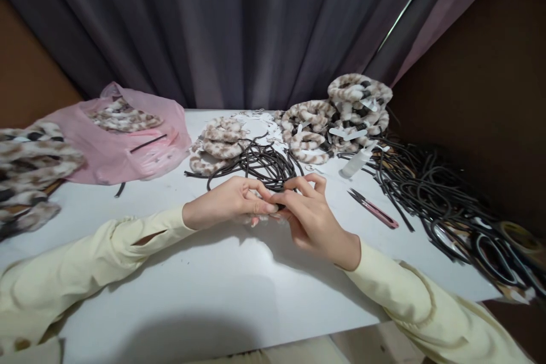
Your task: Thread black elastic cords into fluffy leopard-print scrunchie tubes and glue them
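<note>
Blk cords (267,164) near L hand (232,202), R hand (314,220); prob. fluffy pc (265,218) between.

Most of the open room is on the near side: the white table (213,290) has a wide bare stretch between the two forearms, so a hand could slide through there no problem. Going straight ahead is rough, since a tangle of black cords (271,165) sits just beyond the left hand (234,202) and right hand (313,216), with fluffy loops (224,139) crowding its left and a curtain (256,28) behind everything. Left has a decent gap before the pink bag (104,165). Right's tighter: there's a strip, then snips (374,209), a bottle (355,166) and a big cord heap (435,182) walling it off.
</note>
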The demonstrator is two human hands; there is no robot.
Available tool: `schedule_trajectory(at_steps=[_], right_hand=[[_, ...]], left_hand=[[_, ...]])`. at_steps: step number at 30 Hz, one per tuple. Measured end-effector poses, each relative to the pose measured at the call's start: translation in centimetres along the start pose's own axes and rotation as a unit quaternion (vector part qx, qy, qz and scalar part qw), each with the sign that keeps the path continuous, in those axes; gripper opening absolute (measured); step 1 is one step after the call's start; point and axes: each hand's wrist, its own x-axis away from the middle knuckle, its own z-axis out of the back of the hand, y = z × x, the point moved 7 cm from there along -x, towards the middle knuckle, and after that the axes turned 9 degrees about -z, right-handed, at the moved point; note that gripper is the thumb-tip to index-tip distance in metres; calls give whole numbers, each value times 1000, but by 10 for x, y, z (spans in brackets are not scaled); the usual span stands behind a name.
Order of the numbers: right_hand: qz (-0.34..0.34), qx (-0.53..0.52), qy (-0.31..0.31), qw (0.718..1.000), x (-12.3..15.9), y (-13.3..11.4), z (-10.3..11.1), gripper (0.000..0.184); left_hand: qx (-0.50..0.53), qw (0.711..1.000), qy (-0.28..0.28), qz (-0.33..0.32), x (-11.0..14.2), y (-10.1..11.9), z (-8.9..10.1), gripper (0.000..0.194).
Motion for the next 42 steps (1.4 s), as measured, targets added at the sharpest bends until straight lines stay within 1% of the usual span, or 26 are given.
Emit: schedule_trajectory(at_steps=[3, 6, 8, 10, 13, 15, 19, 23, 26, 29, 33, 36, 39, 42], right_hand=[[-28, -15, 18, 999, -2, 3, 4, 19], [-46, -32, 31, 998, -3, 5, 6, 17], [-55, -38, 29, 997, -3, 7, 5, 17], [-58, -35, 25, 997, -2, 8, 4, 17], [-52, -12, 13, 998, -2, 8, 2, 16], [-45, 10, 6, 999, -2, 8, 1, 14], [-30, 58, 7, 998, -3, 7, 0, 13], [-5, 85, 23, 996, -3, 4, -1, 9], [3, 79, 29, 996, -1, 2, -3, 10], [-3, 45, 37, 998, 0, 2, -4, 11], [-26, -15, 29, 999, 0, 7, -3, 14], [-37, -54, 3, 998, 0, 10, -3, 19], [-25, -39, -14, 999, -1, 9, -2, 22], [7, 14, -6, 1000, -1, 6, -3, 20]], left_hand=[[-38, 999, -14, 2, 2, 8, 0, 32], [-77, 996, -31, -13, 6, 19, -2, 26], [-112, 993, -30, -23, 8, 24, -2, 21], [-146, 989, -18, -34, 10, 29, -2, 20], [-176, 983, 5, -56, 12, 33, -1, 22], [-188, 980, 9, -68, 12, 34, 0, 24], [-204, 975, -3, -85, 12, 33, 1, 28], [-222, 971, -21, -86, 14, 30, -2, 32], [-215, 972, -33, -93, 15, 29, -8, 32], [-191, 976, -34, -100, 15, 28, -12, 34], [-167, 982, -19, -83, 14, 23, -8, 33], [-158, 985, -14, -70, 13, 22, -5, 31], [-146, 987, -19, -60, 12, 22, -4, 30], [-126, 990, -25, -53, 11, 21, -5, 31]])
